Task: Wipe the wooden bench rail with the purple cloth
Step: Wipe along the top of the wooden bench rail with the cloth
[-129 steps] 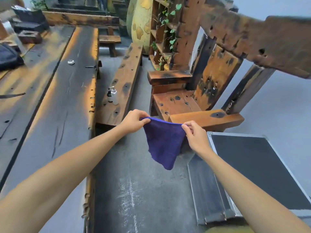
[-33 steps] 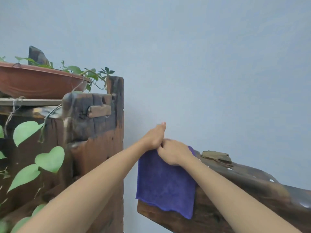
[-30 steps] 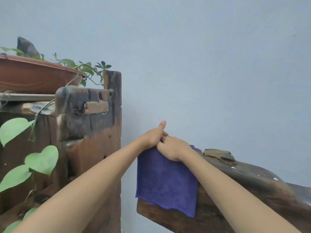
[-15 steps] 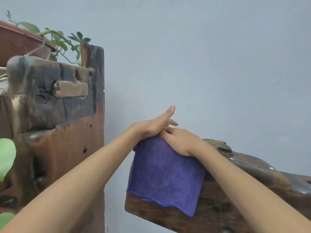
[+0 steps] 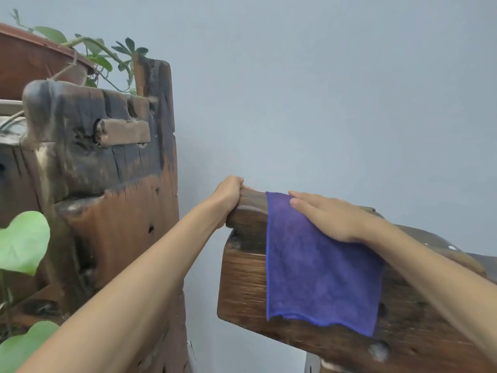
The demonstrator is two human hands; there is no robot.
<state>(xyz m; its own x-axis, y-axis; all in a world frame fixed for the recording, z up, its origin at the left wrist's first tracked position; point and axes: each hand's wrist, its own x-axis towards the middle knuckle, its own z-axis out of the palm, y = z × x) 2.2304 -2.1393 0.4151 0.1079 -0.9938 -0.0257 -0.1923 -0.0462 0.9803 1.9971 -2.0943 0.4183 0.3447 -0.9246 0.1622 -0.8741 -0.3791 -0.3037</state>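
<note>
Since half a second ago, my left hand (image 5: 228, 200) has slid off the purple cloth (image 5: 320, 267) to the bare end of the wooden bench rail (image 5: 244, 278), and my right hand (image 5: 330, 216) has shifted with the cloth a little farther along the rail, so the two hands are now apart instead of overlapping. My left hand is closed around the rounded end of the rail, fingers curled over its top and far side. My right hand lies flat and open, palm down, pressing the cloth onto the top edge of the rail. The cloth is draped over the rail, hanging down its near face almost to the lower edge, with dark worn wood showing to its left and below. Left of the rail, separated by a gap of pale blue-grey wall (image 5: 322, 90), stands a weathered wooden post (image 5: 115, 184) with a peg (image 5: 122, 131) through it. A terracotta planter (image 5: 35, 65) with trailing green leaves (image 5: 24, 243) sits behind the post.
</note>
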